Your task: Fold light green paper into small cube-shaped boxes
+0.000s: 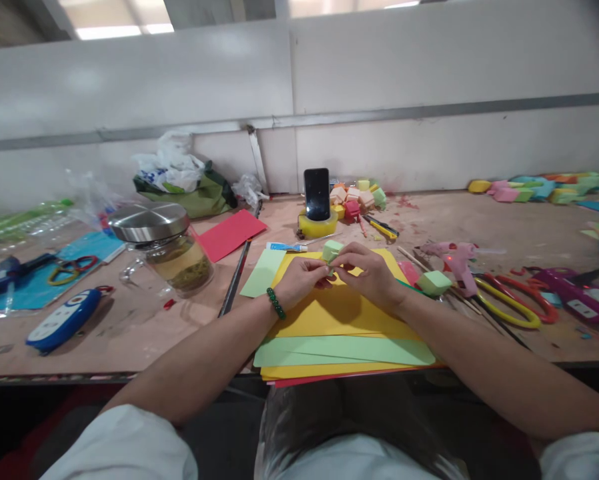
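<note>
My left hand (307, 280) and my right hand (364, 272) meet above a stack of yellow paper sheets (329, 313). Their fingertips pinch together on a small light green paper piece (330, 269), mostly covered by the fingers. Right behind the fingertips is a light green folded paper block (332, 250); whether it joins the pinched piece I cannot tell. A green bead bracelet (276, 303) circles my left wrist. Beyond my right wrist sits another light green paper block (433, 283), close to a pink glue gun (454, 260). A light green strip (344, 351) lies across the stack's near edge.
A phone (317, 193) stands in a yellow tape roll (317, 225), beside several colored paper blocks (359, 197). At left are a glass jug (177, 260), a red sheet (233, 235) and a blue-white device (64, 320). Red-and-yellow-handled scissors (512, 303) and a utility knife (383, 228) lie at right.
</note>
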The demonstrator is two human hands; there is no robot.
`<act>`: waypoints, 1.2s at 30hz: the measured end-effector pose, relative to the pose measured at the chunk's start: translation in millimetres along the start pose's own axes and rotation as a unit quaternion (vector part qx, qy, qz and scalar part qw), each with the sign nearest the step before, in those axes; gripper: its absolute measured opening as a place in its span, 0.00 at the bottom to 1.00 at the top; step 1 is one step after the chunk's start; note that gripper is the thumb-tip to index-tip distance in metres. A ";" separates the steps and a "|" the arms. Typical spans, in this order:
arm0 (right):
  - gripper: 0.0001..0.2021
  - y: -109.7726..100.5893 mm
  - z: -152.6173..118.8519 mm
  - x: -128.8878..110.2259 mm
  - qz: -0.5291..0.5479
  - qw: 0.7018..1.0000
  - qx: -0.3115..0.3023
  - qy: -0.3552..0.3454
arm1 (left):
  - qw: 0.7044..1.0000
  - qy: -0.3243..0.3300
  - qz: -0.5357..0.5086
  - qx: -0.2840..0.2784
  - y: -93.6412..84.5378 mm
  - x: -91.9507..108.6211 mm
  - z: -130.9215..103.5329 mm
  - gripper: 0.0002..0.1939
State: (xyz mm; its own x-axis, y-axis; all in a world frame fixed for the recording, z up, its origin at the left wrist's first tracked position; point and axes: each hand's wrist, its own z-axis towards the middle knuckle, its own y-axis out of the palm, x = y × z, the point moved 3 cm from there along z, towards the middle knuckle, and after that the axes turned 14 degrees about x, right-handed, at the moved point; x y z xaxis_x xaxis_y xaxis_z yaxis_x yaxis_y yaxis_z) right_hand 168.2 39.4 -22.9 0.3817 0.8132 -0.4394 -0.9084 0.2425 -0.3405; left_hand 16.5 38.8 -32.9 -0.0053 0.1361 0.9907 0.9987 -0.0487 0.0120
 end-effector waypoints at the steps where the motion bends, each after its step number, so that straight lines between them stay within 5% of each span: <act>1: 0.07 -0.1 -0.4 -2.1 -0.014 0.999 -0.005 -0.033 | 1.000 -0.003 -0.005 -0.002 0.2 -0.2 -0.1 0.10; 6: 0.10 0.0 -2.0 -7.4 -0.085 0.985 -0.038 -0.147 | 1.000 -0.005 -0.026 -0.003 1.7 -0.4 0.1 0.10; 11: 0.12 -2.7 -1.9 -7.4 -0.112 0.978 -0.049 -0.167 | 0.998 0.027 -0.054 -0.010 -0.7 4.7 -0.2 0.09; 14: 0.12 -5.1 -1.0 -6.2 -0.052 0.991 -0.039 -0.113 | 0.997 0.041 -0.067 -0.007 -2.8 5.7 0.7 0.11; 17: 0.07 -5.1 0.8 1.3 0.035 0.999 -0.012 0.027 | 0.997 0.046 -0.054 0.006 -3.2 3.6 3.0 0.11; 21: 0.12 2.8 -0.5 16.7 0.110 0.969 -0.004 0.222 | 0.996 0.093 -0.004 0.001 -0.6 1.9 4.0 0.09; 24: 0.16 10.4 -2.6 21.9 0.158 0.942 -0.049 0.293 | 0.988 0.147 0.040 -0.017 1.3 2.1 1.5 0.08; 30: 0.18 9.2 -3.3 17.9 0.149 0.947 -0.036 0.282 | 0.976 0.196 0.080 -0.041 1.2 6.8 -5.3 0.10; 36: 0.15 5.0 0.1 13.2 0.125 0.972 0.028 0.198 | 0.995 0.090 0.005 -0.049 0.4 7.0 -3.1 0.21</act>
State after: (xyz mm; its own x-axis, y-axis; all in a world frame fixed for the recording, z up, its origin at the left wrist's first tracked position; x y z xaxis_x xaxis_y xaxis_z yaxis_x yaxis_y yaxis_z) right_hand 168.6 51.4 -30.3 0.1729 0.5851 -0.7923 -0.9849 0.1013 -0.1402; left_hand 16.7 36.7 -25.5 -0.0134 -0.0443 0.9989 0.9890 -0.1475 0.0067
